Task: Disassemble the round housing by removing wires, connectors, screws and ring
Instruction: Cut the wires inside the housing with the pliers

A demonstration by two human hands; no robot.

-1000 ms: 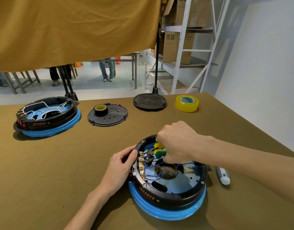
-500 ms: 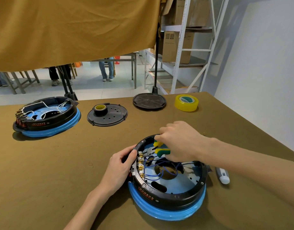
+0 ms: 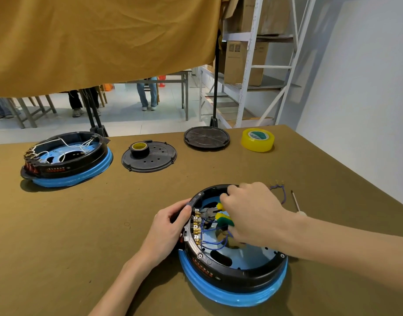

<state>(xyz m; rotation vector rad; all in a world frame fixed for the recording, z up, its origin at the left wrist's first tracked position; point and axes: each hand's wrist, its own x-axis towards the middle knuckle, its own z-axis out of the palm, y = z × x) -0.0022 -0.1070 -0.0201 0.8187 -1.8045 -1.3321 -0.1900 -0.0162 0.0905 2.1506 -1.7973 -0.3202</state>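
Note:
A round black housing [image 3: 230, 273] with a blue ring [image 3: 221, 295] underneath sits on the table in front of me. My left hand [image 3: 171, 226] grips its left rim beside a row of brass connectors [image 3: 196, 224]. Blue wires [image 3: 213, 241] loop from those connectors across the blue floor inside. My right hand [image 3: 250, 215] holds pliers with yellow and green handles [image 3: 221, 216]; their dark jaws point at the upper connectors. The hand hides most of the handles.
A loose blue wire piece [image 3: 279, 188] and a thin screwdriver [image 3: 296, 202] lie to the right. Farther back sit a second housing with white wires [image 3: 66, 158], a black cover carrying a small tape roll [image 3: 149, 156], a black disc [image 3: 206, 137] and yellow tape [image 3: 257, 140].
My right hand has shifted slightly with the pliers toward the connectors. My left hand keeps its grip on the rim. My view has tilted a little.

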